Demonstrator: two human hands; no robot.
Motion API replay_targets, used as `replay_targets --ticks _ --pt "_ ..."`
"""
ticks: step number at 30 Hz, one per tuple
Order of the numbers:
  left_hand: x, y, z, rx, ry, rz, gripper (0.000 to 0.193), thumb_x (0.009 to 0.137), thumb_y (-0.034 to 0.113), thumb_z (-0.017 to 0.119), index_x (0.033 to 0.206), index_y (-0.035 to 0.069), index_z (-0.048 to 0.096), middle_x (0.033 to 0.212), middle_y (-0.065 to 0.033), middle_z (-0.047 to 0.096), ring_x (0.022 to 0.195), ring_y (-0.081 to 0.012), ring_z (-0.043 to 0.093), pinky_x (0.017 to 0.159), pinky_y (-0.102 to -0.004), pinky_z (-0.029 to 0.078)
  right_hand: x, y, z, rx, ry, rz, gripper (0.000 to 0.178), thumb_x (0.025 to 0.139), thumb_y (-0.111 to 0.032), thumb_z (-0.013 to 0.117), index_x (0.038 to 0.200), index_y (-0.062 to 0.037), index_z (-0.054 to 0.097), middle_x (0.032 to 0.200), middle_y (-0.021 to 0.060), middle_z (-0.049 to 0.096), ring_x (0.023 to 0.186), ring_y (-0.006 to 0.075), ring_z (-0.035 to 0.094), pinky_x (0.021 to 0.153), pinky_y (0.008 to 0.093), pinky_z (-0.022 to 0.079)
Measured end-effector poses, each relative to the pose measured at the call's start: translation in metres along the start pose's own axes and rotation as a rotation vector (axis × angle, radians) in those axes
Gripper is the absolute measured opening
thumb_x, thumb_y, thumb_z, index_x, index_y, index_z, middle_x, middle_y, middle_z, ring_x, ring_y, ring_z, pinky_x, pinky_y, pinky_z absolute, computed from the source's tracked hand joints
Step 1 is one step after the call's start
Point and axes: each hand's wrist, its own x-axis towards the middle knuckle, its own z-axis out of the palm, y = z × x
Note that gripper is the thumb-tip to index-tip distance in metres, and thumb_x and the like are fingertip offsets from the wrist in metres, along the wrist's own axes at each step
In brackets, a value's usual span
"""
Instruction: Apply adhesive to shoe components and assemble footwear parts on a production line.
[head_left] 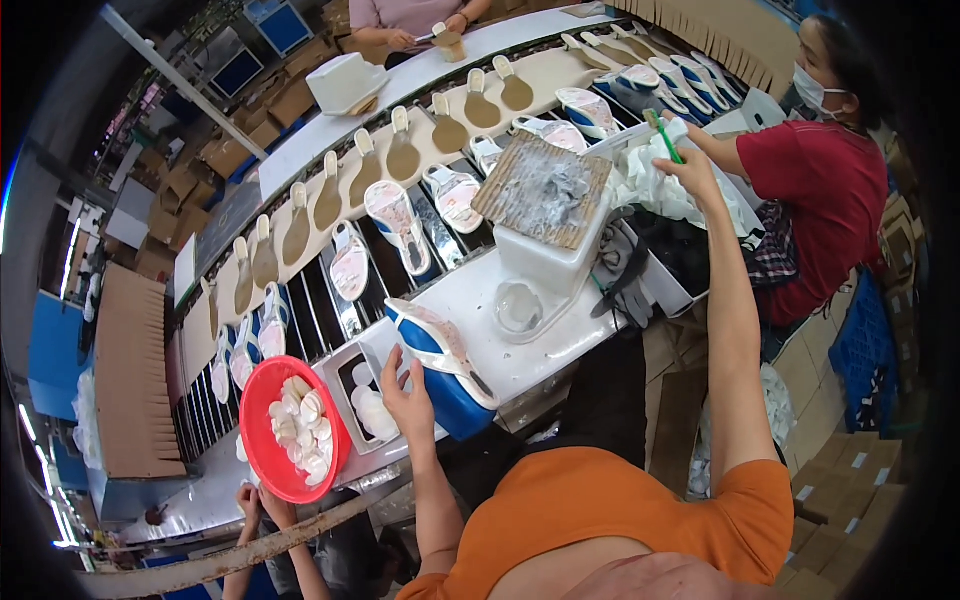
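My right hand [690, 178], at the end of an outstretched arm, grips a brush [665, 140] by its green handle, bristle end up, above a box of crumpled white material [640, 175]. Near the table's front edge my left hand [408, 392] has its fingers apart, close beside a white and blue sandal upper on a blue shoe last [440, 355]. Whether the fingers touch it I cannot tell. A white tub [550, 270] stands to the right of the last, topped by a smeared piece of corrugated cardboard [545, 190].
A conveyor carries tan soles [402, 155] and lasted uppers [398, 215]. Left stand a red basin [262, 375] of white pieces and a grey bin [350, 360]. A masked co-worker in red [820, 190] sits right; another person works across, and another's hands show lower left.
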Motion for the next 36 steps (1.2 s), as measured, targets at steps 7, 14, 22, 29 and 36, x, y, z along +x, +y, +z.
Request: replay_targets --ticks 7,14,22,29,36 --pt "-0.001 0.019 0.002 0.017 0.024 0.098 0.033 0.094 0.015 0.060 0.125 0.001 0.060 0.123 -0.0147 0.060 0.113 -0.0255 0.058 0.092 -0.0365 0.049 0.012 -0.005 -0.035 0.159 0.198 -0.198 0.022 0.079 -0.016 0.077 0.082 0.0032 0.068 0.067 0.0004 0.061 0.065 0.0077 0.052 0.058 0.0272 0.040" --pt "0.001 0.033 0.008 -0.003 0.046 0.206 0.029 0.094 0.012 0.060 0.120 0.002 0.063 0.119 -0.0131 0.063 0.108 -0.0221 0.060 0.091 -0.0339 0.049 0.004 -0.038 -0.046 -0.195 0.212 -0.169 0.029 0.080 -0.021 0.074 0.093 0.0040 0.070 0.071 0.0048 0.066 0.067 0.0108 0.058 0.062 0.0295 0.045" --pt "-0.001 0.094 0.033 -0.270 -0.150 0.236 0.041 0.086 0.005 0.066 0.127 0.006 0.060 0.125 -0.0095 0.059 0.111 -0.0212 0.056 0.096 -0.0333 0.046 -0.082 -0.152 -0.007 0.743 -0.083 -0.115 0.016 0.087 -0.013 0.071 0.097 -0.0052 0.061 0.058 -0.0136 0.037 0.045 -0.0020 0.024 0.042 0.0211 0.012" --pt "-0.005 0.120 0.068 -0.599 -0.660 0.084 0.035 0.090 0.022 0.068 0.117 0.000 0.062 0.108 -0.0092 0.066 0.100 -0.0174 0.060 0.090 -0.0322 0.045 -0.184 -0.216 0.085 0.748 -0.561 -0.028 0.020 0.083 -0.009 0.073 0.101 -0.0020 0.067 0.076 -0.0050 0.061 0.067 0.0013 0.050 0.059 0.0166 0.035" --pt "-0.018 0.097 0.025 -0.459 -0.662 -0.128 0.027 0.093 0.023 0.065 0.084 -0.003 0.069 0.075 -0.0034 0.068 0.070 -0.0073 0.061 0.064 -0.0235 0.046 -0.187 -0.217 0.123 0.594 -0.718 -0.203 0.026 0.079 -0.008 0.075 0.104 0.0010 0.071 0.078 -0.0029 0.063 0.068 0.0048 0.053 0.062 0.0207 0.040"
